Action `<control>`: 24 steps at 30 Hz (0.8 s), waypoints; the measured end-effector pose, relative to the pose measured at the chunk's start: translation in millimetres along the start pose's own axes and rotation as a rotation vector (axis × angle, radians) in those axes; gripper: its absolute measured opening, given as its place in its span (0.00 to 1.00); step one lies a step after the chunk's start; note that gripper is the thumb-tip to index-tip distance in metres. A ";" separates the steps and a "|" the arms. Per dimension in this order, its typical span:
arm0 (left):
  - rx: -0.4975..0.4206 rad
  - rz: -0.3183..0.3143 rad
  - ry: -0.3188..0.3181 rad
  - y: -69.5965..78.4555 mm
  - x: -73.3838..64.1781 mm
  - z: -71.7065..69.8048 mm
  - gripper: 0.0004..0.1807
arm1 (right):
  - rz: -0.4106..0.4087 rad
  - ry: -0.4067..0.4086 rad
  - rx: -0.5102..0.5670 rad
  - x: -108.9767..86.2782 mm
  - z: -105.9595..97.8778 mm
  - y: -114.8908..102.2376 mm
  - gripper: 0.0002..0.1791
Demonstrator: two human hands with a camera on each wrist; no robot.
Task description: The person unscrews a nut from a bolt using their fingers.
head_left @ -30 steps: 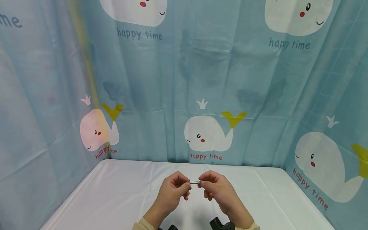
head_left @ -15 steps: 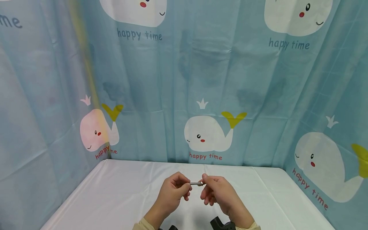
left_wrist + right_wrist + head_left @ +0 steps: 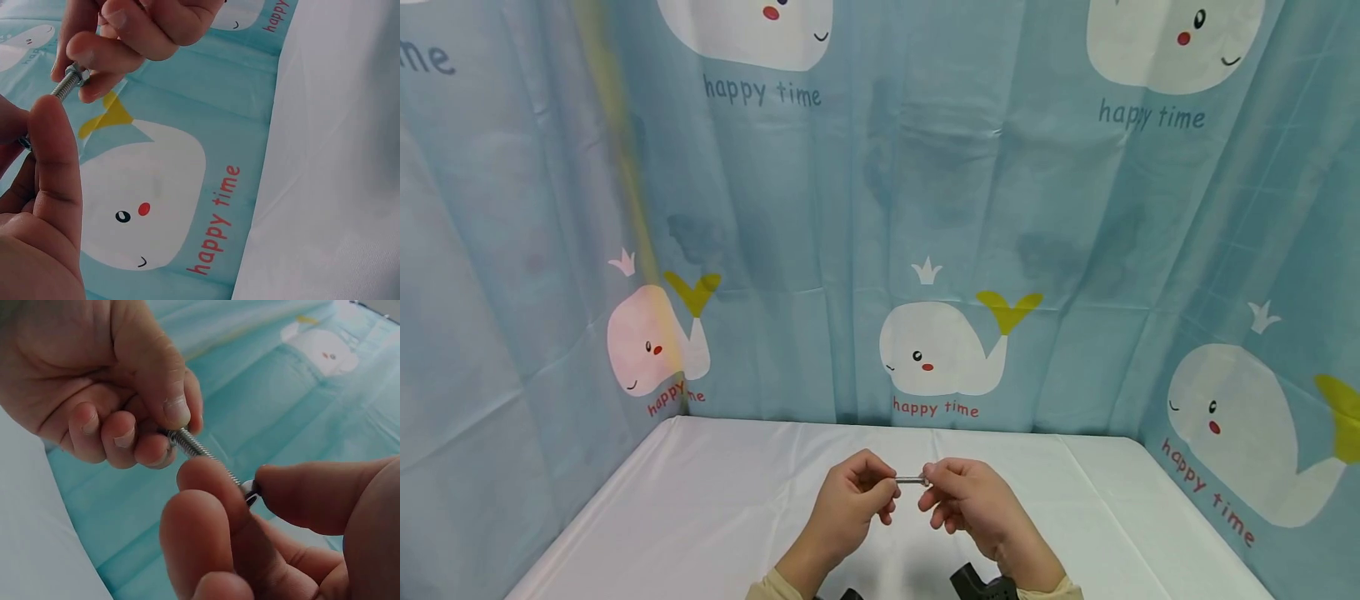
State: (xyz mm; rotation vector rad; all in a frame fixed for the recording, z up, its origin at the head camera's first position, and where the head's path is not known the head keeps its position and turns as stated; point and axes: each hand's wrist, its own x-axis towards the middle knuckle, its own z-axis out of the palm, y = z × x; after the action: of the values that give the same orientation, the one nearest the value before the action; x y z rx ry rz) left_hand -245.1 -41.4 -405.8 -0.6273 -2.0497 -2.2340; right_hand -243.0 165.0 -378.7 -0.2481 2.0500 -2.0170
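Near the middle of the head view, a threaded metal bolt lies almost level between the two hands. My left hand pinches one end between thumb and forefinger; in the left wrist view, a bit of metal shows under that thumb. A hex nut sits on the bolt's other end. My right hand holds this nut between thumb and forefinger, its other fingers loosely bent. The right wrist view shows the right thumb against the nut, with bare thread running to the left fingertips.
Both hands are above a white-covered table. Blue curtains printed with whales stand behind it and at both sides. Black wrist devices show by the beige sleeves at the lower edge.
The right thumb lifted off the nut half a second ago and is now back against it, its fingers rolled round. The left hand and the bolt have hardly moved.
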 end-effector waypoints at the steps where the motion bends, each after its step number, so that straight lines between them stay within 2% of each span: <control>1: -0.003 0.000 0.000 0.3 -0.4 0.3 0.04 | -0.004 0.002 0.006 0.0 -0.1 -0.2 0.21; 8: -0.015 0.008 -0.002 -1.0 -0.1 1.0 0.04 | -0.033 0.032 0.021 -0.2 0.1 -1.7 0.16; 24: 0.000 -0.034 0.002 0.2 0.5 -0.3 0.03 | -0.126 0.093 -0.061 -1.3 6.2 -4.9 0.08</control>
State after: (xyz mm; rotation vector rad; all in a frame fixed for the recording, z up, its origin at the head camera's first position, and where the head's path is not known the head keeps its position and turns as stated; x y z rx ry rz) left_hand -245.6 -41.6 -405.4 -0.5942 -2.0750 -2.2512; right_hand -240.2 159.3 -373.8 -0.3077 2.2063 -2.0774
